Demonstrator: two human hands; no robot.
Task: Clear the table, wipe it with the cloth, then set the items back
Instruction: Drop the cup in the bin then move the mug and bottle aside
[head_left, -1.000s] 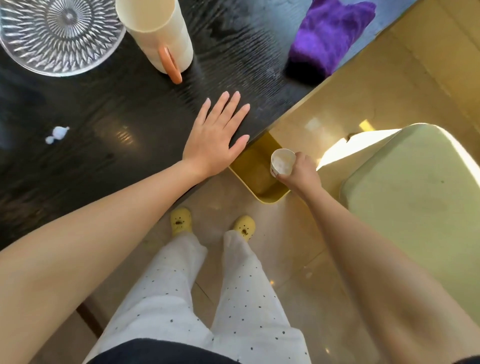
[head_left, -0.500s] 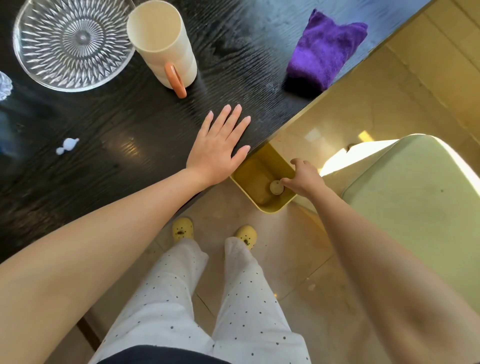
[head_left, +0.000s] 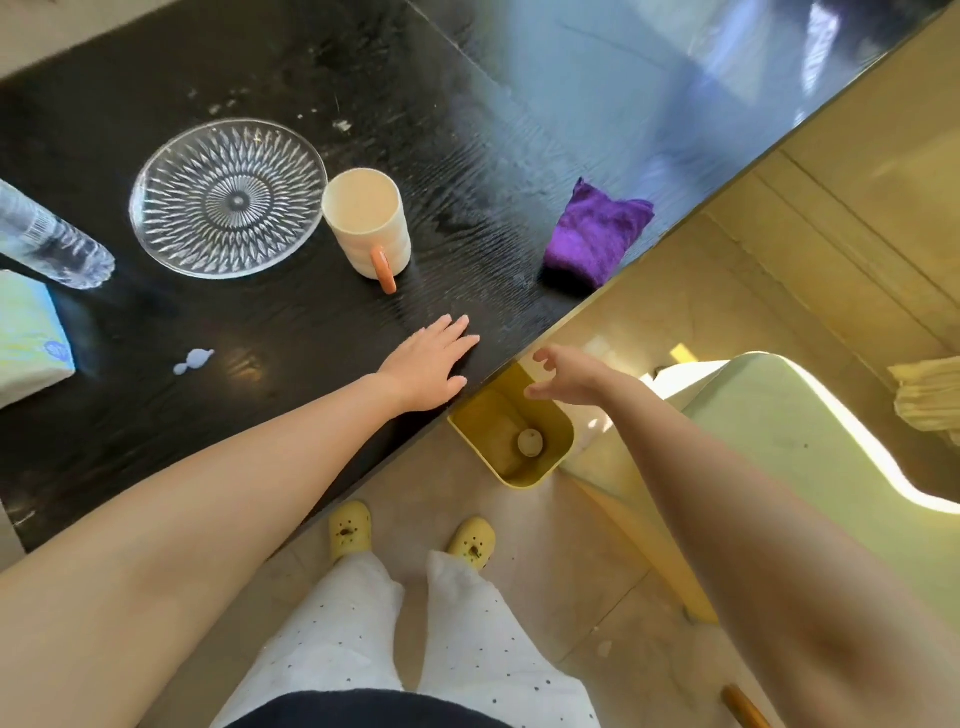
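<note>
Nearest, at six o'clock, stand the person's dotted white trousers and yellow clogs (head_left: 350, 530) on the pale floor. Just beyond, at the bench edge, a yellow bin (head_left: 550, 457) sits on the floor, open-topped, with a small round cup (head_left: 530, 442) lying in its bottom.

The right hand (head_left: 563, 375) hovers above the bin's far rim, fingers loosely spread and holding nothing. The left hand (head_left: 434, 364) lies flat, palm down and empty, on the dark bench (head_left: 291, 332) right at its near edge.

The bench is black with a raised wood grain, glossy toward one o'clock. At nine o'clock from the left hand lies a small white spill (head_left: 193, 359). Farther, at eleven o'clock, stands a cream mug (head_left: 366, 223) with an orange handle (head_left: 383, 270) turned toward the person; it looks stiff and light, and is best taken by that handle or around its ribbed wall. Touching or just beside it to the left is a cut-glass plate (head_left: 228, 197), probably fragile and slippery, best lifted by the rim with both hands. At the far left are a clear plastic bottle (head_left: 49, 241) and a tissue pack (head_left: 28, 332), both likely light.

The purple cloth (head_left: 597, 234) is folded at one o'clock by the bench edge, soft and plush; a pinch anywhere would gather it.
</note>
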